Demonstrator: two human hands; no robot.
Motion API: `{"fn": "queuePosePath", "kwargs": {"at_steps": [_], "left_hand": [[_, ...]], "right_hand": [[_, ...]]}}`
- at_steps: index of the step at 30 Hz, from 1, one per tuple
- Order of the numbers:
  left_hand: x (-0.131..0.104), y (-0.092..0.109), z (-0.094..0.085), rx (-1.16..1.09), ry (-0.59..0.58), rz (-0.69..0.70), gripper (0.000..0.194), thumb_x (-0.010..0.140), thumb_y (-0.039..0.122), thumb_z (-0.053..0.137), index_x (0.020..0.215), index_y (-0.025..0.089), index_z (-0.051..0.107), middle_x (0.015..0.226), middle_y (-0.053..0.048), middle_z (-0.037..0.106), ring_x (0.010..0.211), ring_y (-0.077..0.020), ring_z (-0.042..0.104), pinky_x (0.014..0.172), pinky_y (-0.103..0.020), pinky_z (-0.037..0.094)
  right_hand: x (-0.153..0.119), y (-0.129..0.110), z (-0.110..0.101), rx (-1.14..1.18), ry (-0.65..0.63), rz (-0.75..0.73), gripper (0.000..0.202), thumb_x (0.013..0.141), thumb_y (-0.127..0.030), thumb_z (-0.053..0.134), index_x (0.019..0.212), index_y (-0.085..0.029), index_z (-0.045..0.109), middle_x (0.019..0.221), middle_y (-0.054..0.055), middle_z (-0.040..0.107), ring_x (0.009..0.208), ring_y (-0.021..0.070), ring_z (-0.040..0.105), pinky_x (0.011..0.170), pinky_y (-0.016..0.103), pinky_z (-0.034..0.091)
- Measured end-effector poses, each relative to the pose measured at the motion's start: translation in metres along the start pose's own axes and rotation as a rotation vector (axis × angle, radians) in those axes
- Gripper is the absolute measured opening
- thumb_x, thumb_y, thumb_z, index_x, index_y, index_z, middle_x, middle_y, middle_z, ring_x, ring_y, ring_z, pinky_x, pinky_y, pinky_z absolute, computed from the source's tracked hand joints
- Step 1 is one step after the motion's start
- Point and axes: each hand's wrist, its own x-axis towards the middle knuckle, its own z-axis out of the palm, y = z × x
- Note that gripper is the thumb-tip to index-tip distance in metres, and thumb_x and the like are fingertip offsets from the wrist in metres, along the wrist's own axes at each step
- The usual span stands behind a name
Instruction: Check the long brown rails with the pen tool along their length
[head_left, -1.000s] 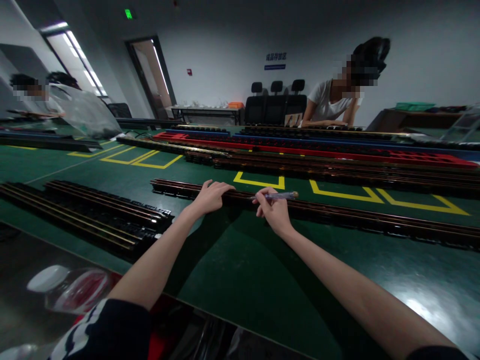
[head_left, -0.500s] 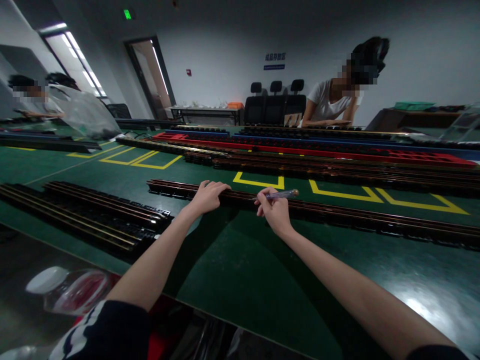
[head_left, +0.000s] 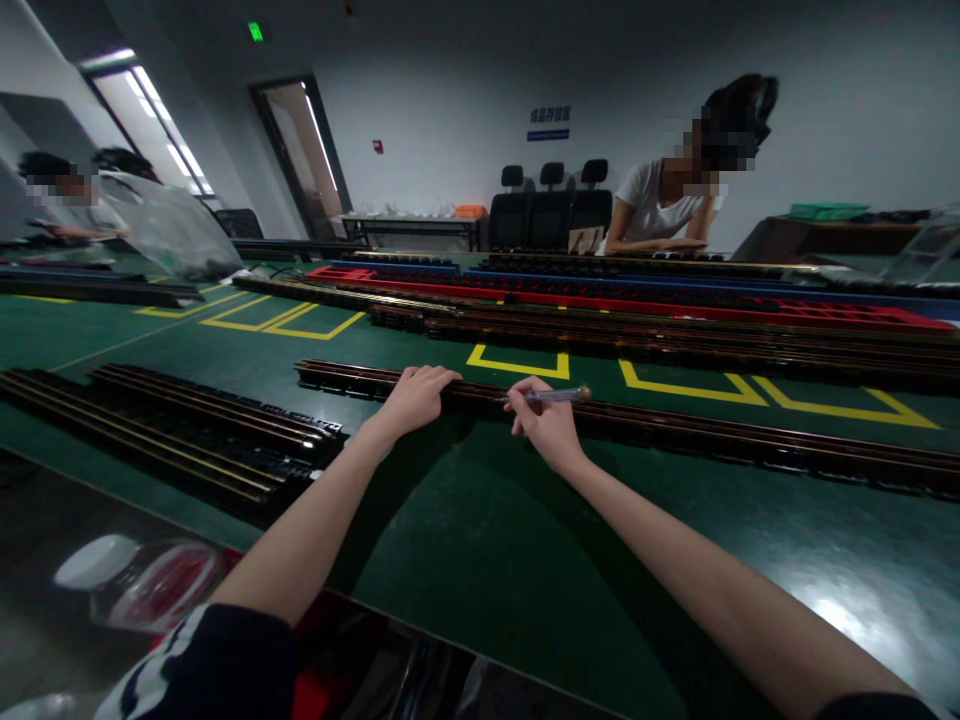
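A long dark rail (head_left: 712,437) with copper-coloured strips runs across the green table before me. My left hand (head_left: 417,396) lies over the rail left of centre, its fingers bent round the edge. To the right of it, my right hand (head_left: 546,420) grips a screwdriver (head_left: 561,395) by its clear handle. The handle slants up to the right, and the tip points left at the rail. Fingers and poor light hide the exact spot the tip meets.
More dark rails (head_left: 180,420) lie at the left. Behind are stacked rails (head_left: 675,340), a red strip (head_left: 615,306) and yellow tape marks (head_left: 690,385). A lidded plastic jar (head_left: 154,585) stands lower left. A person (head_left: 660,205) leans on the far side; others sit far left.
My right hand and the screwdriver have shifted slightly left and down along the rail. My left hand stays in nearly the same place.
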Motion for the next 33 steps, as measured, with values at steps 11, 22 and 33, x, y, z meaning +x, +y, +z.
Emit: {"fn": "queuePosePath", "kwargs": {"at_steps": [11,22,33], "left_hand": [[-0.0009,-0.0006,-0.0015,-0.013,-0.013,0.013,0.040,0.081,0.025,0.038,0.117,0.021,0.055,0.117,-0.007,0.062,0.105,-0.0254,0.055,0.091,-0.041,0.038],[-0.0008,0.0004,-0.0013,-0.003,0.007,0.020,0.043,0.084,0.047,0.044,0.116,0.020,0.055,0.113,-0.008,0.063,0.104,-0.0275,0.056,0.087,-0.041,0.039],[0.0001,-0.0006,0.0017,0.010,0.021,0.012,0.040,0.084,0.048,0.047,0.114,0.023,0.055,0.112,-0.007,0.064,0.104,-0.0264,0.056,0.087,-0.039,0.038]], "right_hand": [[-0.0003,-0.0004,-0.0007,-0.011,-0.013,0.004,0.020,0.084,-0.036,0.051,0.075,-0.019,0.052,0.068,0.001,0.060,0.046,0.0102,0.057,0.041,0.021,0.044],[-0.0001,-0.0010,-0.0009,-0.035,-0.015,-0.001,0.021,0.084,-0.039,0.050,0.075,-0.020,0.051,0.069,0.001,0.060,0.046,0.0108,0.057,0.042,0.022,0.045],[0.0001,-0.0017,0.0009,-0.009,0.001,0.000,0.021,0.083,-0.038,0.051,0.074,-0.019,0.050,0.067,0.000,0.059,0.043,0.0091,0.055,0.039,0.020,0.041]]}}
